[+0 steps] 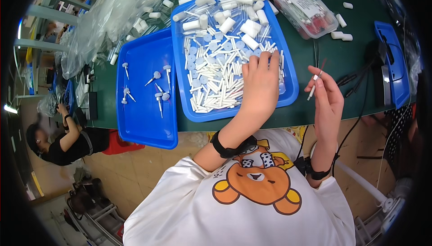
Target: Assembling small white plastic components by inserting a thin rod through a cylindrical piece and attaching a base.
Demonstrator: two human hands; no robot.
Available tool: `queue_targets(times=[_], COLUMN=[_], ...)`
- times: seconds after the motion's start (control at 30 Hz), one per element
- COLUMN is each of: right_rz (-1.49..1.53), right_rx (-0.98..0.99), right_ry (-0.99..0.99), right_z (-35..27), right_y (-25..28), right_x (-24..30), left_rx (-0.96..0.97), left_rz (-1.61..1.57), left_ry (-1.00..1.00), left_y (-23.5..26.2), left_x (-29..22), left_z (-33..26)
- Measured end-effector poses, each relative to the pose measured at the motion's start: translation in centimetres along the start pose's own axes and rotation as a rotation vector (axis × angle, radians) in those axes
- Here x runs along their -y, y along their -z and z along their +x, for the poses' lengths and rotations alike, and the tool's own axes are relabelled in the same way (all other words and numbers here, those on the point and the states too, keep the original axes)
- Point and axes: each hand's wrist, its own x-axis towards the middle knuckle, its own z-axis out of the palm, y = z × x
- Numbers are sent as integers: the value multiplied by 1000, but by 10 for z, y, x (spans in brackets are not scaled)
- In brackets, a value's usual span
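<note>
White tube (311, 94) hung right of blue tray (292, 84), long axis slanting away rightward, pinched by thumb and fingers of right hand (329, 97) in my feed. Left hand (262, 84), nearer loose white rods (220, 96) lying under and left of it, bent fingers into tray; whether they gripped anything, I could not tell remotely.

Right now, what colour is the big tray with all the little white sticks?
The big tray is bright blue, best seen in the head view.
</note>
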Motion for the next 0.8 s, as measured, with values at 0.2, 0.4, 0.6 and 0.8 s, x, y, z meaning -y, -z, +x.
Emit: queue_targets(times=[0.2, 0.4, 0.6, 0.8], right_rz=[-50, -41, -368, -522], right_rx=[66, 60, 109, 86], right_ry=[79, 61, 181, 320], right_z=[-2, -3, -3, -10], right_y=[-2, -3, 0, -9], right_x=[-1, -1, 3, 16], left_rx=[38, 18, 27, 324], left_rz=[-56, -101, -226, -1351], left_ry=[47, 13, 96, 383], left_y=[4, 5, 13, 45], left_x=[-2, 0, 2, 26], left_z=[3, 3, 4, 3])
